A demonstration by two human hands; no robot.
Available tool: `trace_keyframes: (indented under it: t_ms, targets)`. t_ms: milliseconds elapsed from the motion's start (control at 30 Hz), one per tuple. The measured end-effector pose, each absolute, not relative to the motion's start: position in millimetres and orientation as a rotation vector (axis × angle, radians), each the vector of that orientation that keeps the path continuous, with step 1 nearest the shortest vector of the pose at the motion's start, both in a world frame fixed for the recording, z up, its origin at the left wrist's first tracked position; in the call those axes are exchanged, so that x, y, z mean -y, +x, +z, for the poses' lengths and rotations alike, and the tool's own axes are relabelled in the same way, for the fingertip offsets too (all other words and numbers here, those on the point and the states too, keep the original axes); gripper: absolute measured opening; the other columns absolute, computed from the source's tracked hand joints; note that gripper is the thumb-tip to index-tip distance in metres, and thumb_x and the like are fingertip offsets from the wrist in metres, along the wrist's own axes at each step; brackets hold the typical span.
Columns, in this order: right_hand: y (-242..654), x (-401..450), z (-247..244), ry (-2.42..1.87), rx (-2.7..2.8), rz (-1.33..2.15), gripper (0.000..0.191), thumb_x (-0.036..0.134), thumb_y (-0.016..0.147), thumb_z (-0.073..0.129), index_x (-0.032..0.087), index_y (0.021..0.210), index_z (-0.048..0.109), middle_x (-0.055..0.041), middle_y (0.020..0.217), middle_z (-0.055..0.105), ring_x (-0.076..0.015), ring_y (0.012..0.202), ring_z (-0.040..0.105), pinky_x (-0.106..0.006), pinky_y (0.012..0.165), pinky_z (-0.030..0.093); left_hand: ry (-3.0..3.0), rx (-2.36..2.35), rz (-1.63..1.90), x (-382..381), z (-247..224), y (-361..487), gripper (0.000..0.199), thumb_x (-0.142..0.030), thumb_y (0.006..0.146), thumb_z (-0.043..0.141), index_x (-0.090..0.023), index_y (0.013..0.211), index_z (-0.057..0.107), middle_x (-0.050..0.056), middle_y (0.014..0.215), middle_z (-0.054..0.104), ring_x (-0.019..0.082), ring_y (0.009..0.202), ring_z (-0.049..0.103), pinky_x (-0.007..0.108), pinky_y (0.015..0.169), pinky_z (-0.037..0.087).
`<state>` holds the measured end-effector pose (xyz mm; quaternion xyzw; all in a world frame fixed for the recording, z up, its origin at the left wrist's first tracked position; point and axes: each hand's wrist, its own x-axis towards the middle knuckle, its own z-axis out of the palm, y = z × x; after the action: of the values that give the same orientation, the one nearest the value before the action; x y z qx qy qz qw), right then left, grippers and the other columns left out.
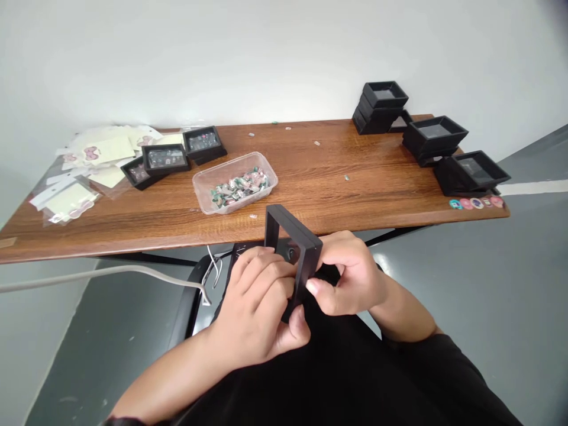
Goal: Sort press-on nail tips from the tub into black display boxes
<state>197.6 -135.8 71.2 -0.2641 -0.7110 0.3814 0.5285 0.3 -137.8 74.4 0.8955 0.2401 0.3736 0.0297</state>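
Note:
A black frame-like box (pixel 295 228) is held upright and tilted in front of my body, just off the table's front edge. My left hand (pixel 260 302) grips it from the left, with the fingers reaching into its opening and the thumb at its lower edge. On the other side, my right hand (pixel 348 272) pinches the frame's right side, thumb near the corner. Beyond the hands, a clear plastic tub (pixel 206 192) on the table holds many small green, pink and silver pieces.
Stacks of black boxes (pixel 377 112) stand at the back right of the wooden table (pixel 310 171). Round badges (pixel 477 203) lie at its right edge. At left are filled black boxes (pixel 165 158) and bagged cards (pixel 109 149). A white cable (pixel 133 269) hangs below the front edge.

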Motion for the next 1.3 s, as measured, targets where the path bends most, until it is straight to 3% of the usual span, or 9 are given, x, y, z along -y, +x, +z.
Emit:
trace_keyframes:
  t_ms: [200, 533, 733, 967, 1167, 1300]
  targets:
    - [196, 138, 73, -0.587, 1.693, 1.014, 0.018, 0.014, 0.081, 0.062, 0.019, 0.068, 0.05, 0.0051, 0.065, 0.057, -0.0057, 0.059, 0.049, -0.019, 0.059, 0.047, 2.786, -0.679, 1.201, 137, 76, -1, 0.006, -0.026, 0.088, 0.057, -0.021, 0.087, 0.054, 0.005, 0.086, 0.071, 0.019, 0.084, 0.064, 0.042, 0.1, 0.049]
    - [192, 147, 79, -0.668, 1.746, 0.805, 0.019, 0.016, 0.081, 0.059, 0.021, 0.068, 0.046, 0.0042, 0.062, 0.052, -0.008, 0.057, 0.045, -0.022, 0.053, 0.043, 2.572, -0.623, 1.25, 138, 71, 0, 0.011, -0.023, 0.079, 0.059, -0.023, 0.088, 0.052, 0.003, 0.083, 0.071, 0.019, 0.078, 0.067, 0.043, 0.093, 0.053]
    - [199, 142, 74, -0.583, 1.65, 0.939, 0.019, 0.015, 0.084, 0.056, 0.021, 0.066, 0.05, 0.0041, 0.061, 0.057, -0.0079, 0.054, 0.05, -0.023, 0.053, 0.044, 2.185, -0.537, 1.115, 134, 82, -1, 0.015, -0.032, 0.098, 0.056, -0.024, 0.089, 0.047, 0.001, 0.076, 0.059, 0.017, 0.074, 0.06, 0.034, 0.073, 0.055]
    - [214, 141, 76, -0.549, 1.644, 0.931, 0.016, 0.016, 0.083, 0.057, 0.02, 0.068, 0.053, 0.0031, 0.063, 0.063, -0.0086, 0.055, 0.057, -0.023, 0.054, 0.046, 1.952, -0.617, 1.161, 133, 65, -22, 0.023, -0.04, 0.1, 0.054, -0.023, 0.087, 0.05, 0.002, 0.081, 0.056, 0.018, 0.078, 0.055, 0.039, 0.081, 0.05]
    - [215, 139, 75, -0.607, 1.691, 0.881, 0.016, 0.016, 0.084, 0.059, 0.02, 0.069, 0.055, 0.0034, 0.063, 0.063, -0.0084, 0.056, 0.058, -0.023, 0.055, 0.048, 1.941, -0.658, 1.062, 123, 61, -22, 0.03, -0.053, 0.096, 0.06, -0.023, 0.099, 0.056, 0.006, 0.095, 0.064, 0.023, 0.092, 0.062, 0.042, 0.086, 0.054]
    - [210, 138, 72, -0.628, 1.703, 0.885, 0.017, 0.017, 0.086, 0.062, 0.02, 0.071, 0.056, 0.003, 0.066, 0.065, -0.0093, 0.058, 0.06, -0.024, 0.06, 0.053, 2.026, -0.775, 1.129, 118, 63, -15, 0.016, -0.03, 0.094, 0.07, -0.023, 0.092, 0.056, 0.003, 0.091, 0.067, 0.018, 0.088, 0.066, 0.034, 0.082, 0.055]
